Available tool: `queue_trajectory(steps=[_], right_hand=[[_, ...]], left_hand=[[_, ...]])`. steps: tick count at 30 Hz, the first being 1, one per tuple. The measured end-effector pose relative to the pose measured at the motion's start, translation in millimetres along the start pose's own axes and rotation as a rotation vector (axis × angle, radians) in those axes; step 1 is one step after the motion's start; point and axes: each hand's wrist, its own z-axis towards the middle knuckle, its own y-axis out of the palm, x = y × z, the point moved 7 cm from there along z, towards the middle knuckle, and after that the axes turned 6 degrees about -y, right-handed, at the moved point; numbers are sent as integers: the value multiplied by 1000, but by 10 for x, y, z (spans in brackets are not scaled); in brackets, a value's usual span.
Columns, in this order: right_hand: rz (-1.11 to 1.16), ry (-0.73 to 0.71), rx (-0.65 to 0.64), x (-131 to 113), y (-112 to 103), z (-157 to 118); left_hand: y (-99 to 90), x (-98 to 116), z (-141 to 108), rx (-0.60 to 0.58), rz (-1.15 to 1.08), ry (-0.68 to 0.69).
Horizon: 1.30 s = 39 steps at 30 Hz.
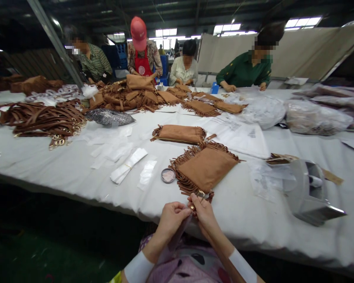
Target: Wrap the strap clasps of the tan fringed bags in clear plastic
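A brown fringed pouch (pixel 209 167) lies flat near the table's front edge, its gold clasp (pixel 200 193) toward me. My right hand (pixel 205 214) is closed on the short brown strap at the pouch's near corner, where a gold stud (pixel 192 206) shows. Right beside it, my left hand (pixel 171 216) is closed in a pinch. Thin see-through film (pixel 181 228) seems to hang from its fingers; the fingertips partly hide it. A small round dish (pixel 168 175) with pale pieces sits left of the pouch. Behind lies a second brown pouch (pixel 179 133) with its zip side toward me.
White paper strips (pixel 129 165) and clear bags lie left. Brown straps (pixel 47 118) with gold clasps are heaped far left, brown pouches (pixel 135 96) at the back. A grey tape dispenser (pixel 309 190) stands right, before filled plastic bags (pixel 315 116). Several people work across the table.
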Motion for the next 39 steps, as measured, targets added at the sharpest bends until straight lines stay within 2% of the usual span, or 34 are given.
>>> queue_trajectory(steps=[4,7,10,13,19,24,31,34,37,39], right_hand=[[44,26,-66,-16,70,-80],[64,185,-177,46,65,-155],[146,303,-131,94,-66,-145],[188,251,-46,77,-158,-63],[109,72,-65,10,-107,-19],[38,98,-95,43,-136,-16],[6,105,40,90,-244,3],[-10,117,27,110,-251,4],[16,137,-11,121,-223,1],[58,143,-35,115,-194,1]], left_hand=[[32,39,-15,-1,-85,-36],[-41,24,-127,-47,-125,-78],[-164,-35,-228,-69,-77,-121],[-215,-110,-252,-61,-24,-160],[-116,-88,-129,-16,-82,-90],[-14,24,-49,13,-162,-23],[111,132,168,111,-135,58],[122,173,262,40,-36,36],[122,271,322,-68,190,21],[113,360,364,-99,300,35]])
